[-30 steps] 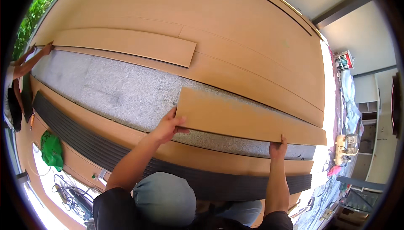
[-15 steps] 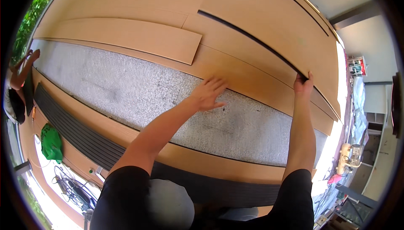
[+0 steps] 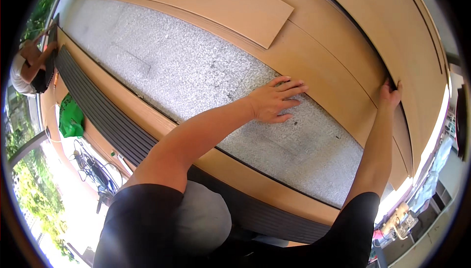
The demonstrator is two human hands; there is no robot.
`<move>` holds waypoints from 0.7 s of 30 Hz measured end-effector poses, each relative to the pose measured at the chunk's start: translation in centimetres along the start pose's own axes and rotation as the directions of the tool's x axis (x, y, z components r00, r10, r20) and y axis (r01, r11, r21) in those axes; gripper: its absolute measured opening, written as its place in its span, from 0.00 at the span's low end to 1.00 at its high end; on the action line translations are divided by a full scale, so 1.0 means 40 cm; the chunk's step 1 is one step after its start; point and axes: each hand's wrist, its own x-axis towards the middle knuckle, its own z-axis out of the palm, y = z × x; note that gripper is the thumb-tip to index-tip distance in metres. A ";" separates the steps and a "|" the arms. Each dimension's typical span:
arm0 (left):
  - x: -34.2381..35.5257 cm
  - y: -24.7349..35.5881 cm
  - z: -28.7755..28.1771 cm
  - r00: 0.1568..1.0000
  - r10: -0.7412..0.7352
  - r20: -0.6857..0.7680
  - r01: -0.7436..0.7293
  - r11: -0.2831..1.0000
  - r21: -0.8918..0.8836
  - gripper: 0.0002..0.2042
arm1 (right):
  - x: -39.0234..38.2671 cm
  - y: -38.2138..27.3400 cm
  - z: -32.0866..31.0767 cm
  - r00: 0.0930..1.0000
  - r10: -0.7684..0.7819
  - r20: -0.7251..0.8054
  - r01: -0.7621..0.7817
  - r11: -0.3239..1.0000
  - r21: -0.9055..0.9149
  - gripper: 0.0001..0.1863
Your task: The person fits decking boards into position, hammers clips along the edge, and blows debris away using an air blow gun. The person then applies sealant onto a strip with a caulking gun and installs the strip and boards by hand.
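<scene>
My left hand is open, fingers spread, at the edge of a long tan panel, with grey speckled ground beneath part of the hand. I cannot tell whether its fingertips press on the panel. On the right, my right hand is closed on the dark-edged side of another tan board, thumb on top and fingers hidden under the edge. This board overlaps the panels below it. A shorter tan plank lies on the panels farther back.
Nearer me run a tan strip and a black ribbed plank. A green bag and a tangle of cables lie at left. Another person crouches at the far left, holding a dark plank. Beige equipment stands at lower right.
The view has turned, so the scene appears shifted and tilted. My left hand, blurred before, is now sharp and still at the panel edge. My right hand keeps its grip on the board.
</scene>
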 end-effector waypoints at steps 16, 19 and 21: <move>-0.031 -0.010 0.013 0.996 0.082 -0.044 -0.078 0.994 0.080 0.18 | -1.260 -0.183 -0.073 0.900 0.416 0.134 0.169 -0.050 -0.984 0.13; -0.089 -0.018 -0.040 0.995 0.098 -0.001 -0.097 0.991 0.091 0.15 | -1.698 -0.199 -0.189 0.714 0.658 0.238 0.542 -0.305 -0.783 0.18; -0.202 0.039 -0.143 0.991 0.088 -0.101 -0.085 0.996 0.034 0.11 | -1.906 -0.220 -0.230 0.681 0.685 0.257 0.597 -0.317 -0.737 0.23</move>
